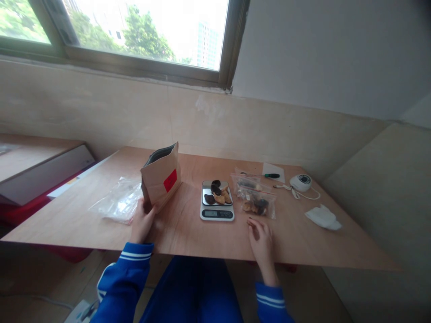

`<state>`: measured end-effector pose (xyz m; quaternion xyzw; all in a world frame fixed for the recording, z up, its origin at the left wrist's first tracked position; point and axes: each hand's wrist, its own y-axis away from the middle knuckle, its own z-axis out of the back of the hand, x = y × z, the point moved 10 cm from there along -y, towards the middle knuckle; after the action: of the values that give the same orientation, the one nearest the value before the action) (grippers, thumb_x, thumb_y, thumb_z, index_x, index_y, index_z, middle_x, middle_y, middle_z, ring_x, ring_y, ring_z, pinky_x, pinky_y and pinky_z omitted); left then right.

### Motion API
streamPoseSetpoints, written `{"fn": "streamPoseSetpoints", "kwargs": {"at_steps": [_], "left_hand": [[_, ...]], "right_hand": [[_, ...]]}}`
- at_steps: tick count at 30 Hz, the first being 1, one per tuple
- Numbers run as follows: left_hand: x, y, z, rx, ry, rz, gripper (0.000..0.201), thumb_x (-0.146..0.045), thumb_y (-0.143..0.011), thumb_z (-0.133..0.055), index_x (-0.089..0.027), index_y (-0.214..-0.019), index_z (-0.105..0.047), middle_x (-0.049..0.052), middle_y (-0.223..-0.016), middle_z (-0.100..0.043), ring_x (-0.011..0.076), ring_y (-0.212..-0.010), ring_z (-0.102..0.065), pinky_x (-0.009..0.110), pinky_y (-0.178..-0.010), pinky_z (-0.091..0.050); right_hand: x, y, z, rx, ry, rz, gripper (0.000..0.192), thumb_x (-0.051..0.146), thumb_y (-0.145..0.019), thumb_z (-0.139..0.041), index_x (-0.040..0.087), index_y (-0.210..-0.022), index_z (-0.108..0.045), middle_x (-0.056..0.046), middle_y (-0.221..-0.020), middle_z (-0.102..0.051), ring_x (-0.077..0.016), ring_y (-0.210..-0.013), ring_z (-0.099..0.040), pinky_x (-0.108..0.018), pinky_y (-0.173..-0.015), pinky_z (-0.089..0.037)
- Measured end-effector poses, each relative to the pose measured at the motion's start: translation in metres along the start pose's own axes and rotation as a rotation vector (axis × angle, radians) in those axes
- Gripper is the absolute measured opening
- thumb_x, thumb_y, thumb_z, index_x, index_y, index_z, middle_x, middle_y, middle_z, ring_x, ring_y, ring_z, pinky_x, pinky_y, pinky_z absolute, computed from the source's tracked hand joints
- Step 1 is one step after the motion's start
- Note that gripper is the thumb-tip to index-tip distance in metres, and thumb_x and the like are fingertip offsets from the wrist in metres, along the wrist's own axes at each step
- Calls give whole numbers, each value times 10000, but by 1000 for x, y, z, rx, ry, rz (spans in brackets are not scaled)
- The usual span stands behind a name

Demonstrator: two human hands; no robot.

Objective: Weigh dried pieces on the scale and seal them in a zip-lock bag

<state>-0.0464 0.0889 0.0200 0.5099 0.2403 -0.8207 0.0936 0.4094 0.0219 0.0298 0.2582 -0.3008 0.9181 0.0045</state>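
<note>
The fingers of your left hand (143, 222) are closed on the lower near corner of the brown paper bag (157, 185), thumb against its front. On your right hand (261, 237) the thumb and forefinger tips come close together; you may have a small brown bit between them, but I cannot tell. That hand is just in front of the nearer zip bag (258, 207), which contains dark and tan pieces.

Your paper bag stands on the tabletop (188, 235), its top open, a red patch (170, 180) on its front. Left of it you have a clear plastic bag (117, 199) lying flat. Between your hands sits the kitchen scale (217, 207), with dark pieces (209, 198) and light brown pieces (220, 198) on its plate; the display is too small to read.

Behind the nearer zip bag is another zip bag (248, 184). Farther to your right are a green-and-black tool (272, 176) touching a white sheet (277, 169), a white dome-shaped device (298, 183) with its cable, and a crumpled white wrapper (323, 218).
</note>
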Motion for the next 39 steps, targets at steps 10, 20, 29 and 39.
{"fn": "streamPoseSetpoints", "kwargs": {"at_steps": [10, 20, 29, 39], "left_hand": [[-9, 0, -4, -9, -126, -5, 471, -507, -794, -516, -190, -1142, -496, 102, -1077, -629, 301, -1023, -598, 453, -876, -470], [-25, 2, -1, -92, -172, -24, 522, -398, -802, -525, -138, -1249, -455, 155, -1189, -567, 306, -1140, -544, 459, -958, -442], [-34, -1, 49, -277, -526, -82, 387, -267, -799, -419, -106, -1101, -601, 163, -1047, -599, 316, -1039, -541, 489, -939, -415], [-32, 11, 97, -455, -320, 65, 246, -242, -767, -523, -157, -924, -692, 56, -829, -619, 196, -719, -548, 374, -805, -470]], "right_hand": [[-1, 1, 2, -63, 33, 36, 301, 287, -908, -457, 172, -1100, -659, -132, -1041, -636, -276, -976, -570, -434, -852, -460], [-2, 2, 11, -161, 5, 10, 335, 292, -911, -432, 134, -1160, -590, -171, -1075, -634, -301, -1002, -571, -467, -845, -473], [-4, 3, 13, -191, -4, -12, 308, 279, -901, -429, 128, -1114, -592, -172, -1035, -630, -306, -988, -567, -477, -851, -470], [-6, 1, 29, -272, -113, -71, 278, 273, -881, -421, 147, -1026, -623, -160, -1001, -639, -294, -961, -564, -498, -868, -446]]}}
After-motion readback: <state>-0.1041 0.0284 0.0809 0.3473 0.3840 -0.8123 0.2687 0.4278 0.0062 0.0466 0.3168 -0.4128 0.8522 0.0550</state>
